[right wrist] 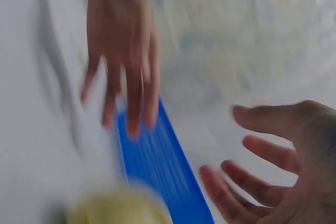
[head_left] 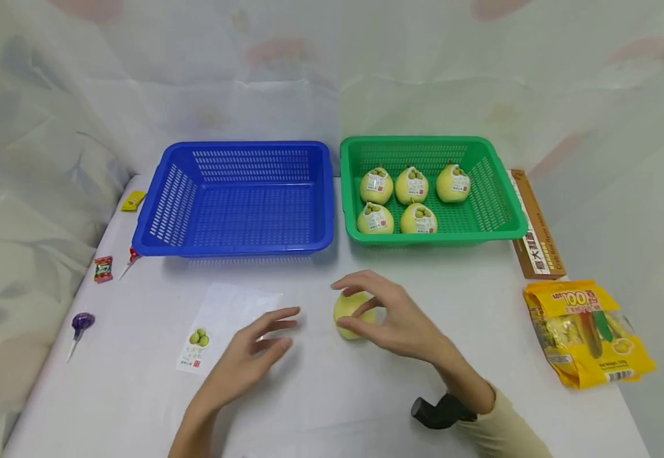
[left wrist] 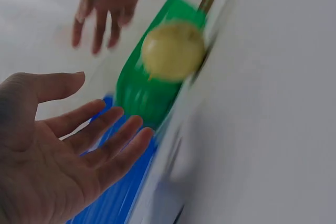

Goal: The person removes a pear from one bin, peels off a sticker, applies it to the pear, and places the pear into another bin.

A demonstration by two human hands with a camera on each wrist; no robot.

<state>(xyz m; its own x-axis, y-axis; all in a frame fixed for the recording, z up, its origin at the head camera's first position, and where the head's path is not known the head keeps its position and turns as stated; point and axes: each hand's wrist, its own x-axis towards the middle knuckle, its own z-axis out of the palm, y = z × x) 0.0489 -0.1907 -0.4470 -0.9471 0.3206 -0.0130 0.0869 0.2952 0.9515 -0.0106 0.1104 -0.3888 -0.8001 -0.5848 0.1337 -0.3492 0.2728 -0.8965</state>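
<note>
A pale yellow-green pear (head_left: 344,307) sits on the white table in front of the baskets. My right hand (head_left: 397,315) hovers over it, thumb and fingers spread and loosely bent. In the left wrist view the pear (left wrist: 173,51) shows apart from the right hand (left wrist: 113,1). To the left, my left hand (head_left: 246,359) hangs with its fingers spread and holds nothing. Beside that hand lies a clear plastic bag (head_left: 226,312) printed with green fruit. Several pears (head_left: 416,186) in printed wrapping stand in the green basket (head_left: 435,239).
A blue basket (head_left: 235,250) stands at the back left. Lollipops (head_left: 83,322) and small wrapped sweets (head_left: 103,270) lie along the left edge. On the right are a brown box (head_left: 540,229), a yellow candy bag (head_left: 589,334) and a black strap piece (head_left: 437,412) at my right wrist.
</note>
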